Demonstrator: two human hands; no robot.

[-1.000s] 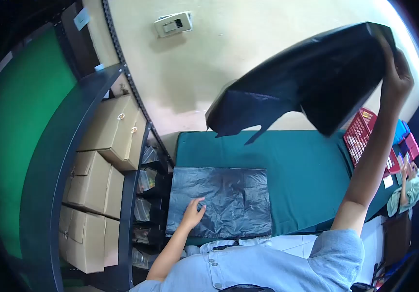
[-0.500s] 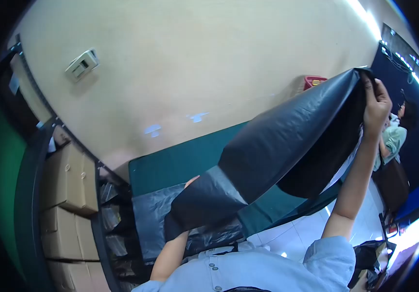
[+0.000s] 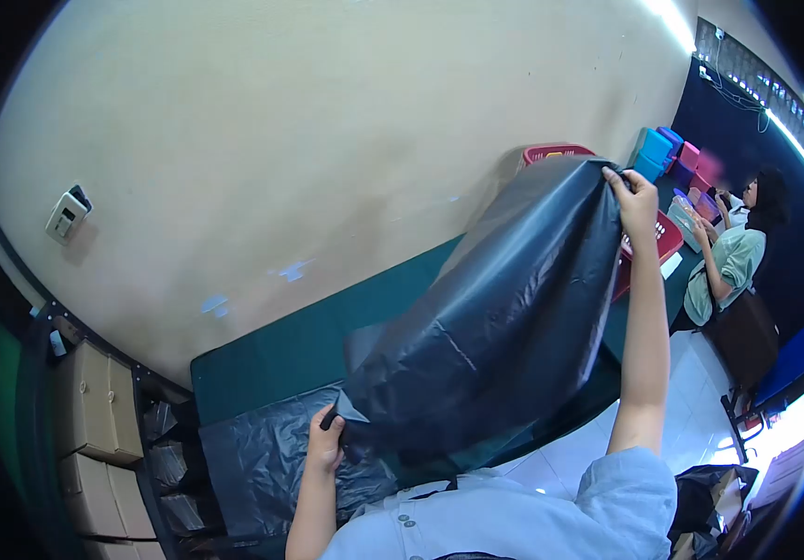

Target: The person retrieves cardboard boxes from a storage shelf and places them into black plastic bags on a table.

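Note:
A large black plastic sheet (image 3: 486,327) hangs spread between my two hands in the head view. My right hand (image 3: 635,198) pinches its upper right corner, raised high. Lower down, my left hand (image 3: 325,442) grips the sheet's lower left corner, its fingers closed around the folded edge. Beneath, a second black plastic sheet (image 3: 257,457) lies flat on the green-covered table (image 3: 262,361), partly hidden by the held one.
A red basket (image 3: 668,238) stands behind the raised sheet. Coloured boxes (image 3: 654,151) are farther along the table, near a person in light green (image 3: 736,261). Cardboard boxes (image 3: 103,392) and dark bins (image 3: 168,462) fill shelves at the left.
My left hand, open above the flat sheet a second ago, now holds the raised sheet's corner. My right hand has come inward, and the sheet is stretched between them. The view has swung right.

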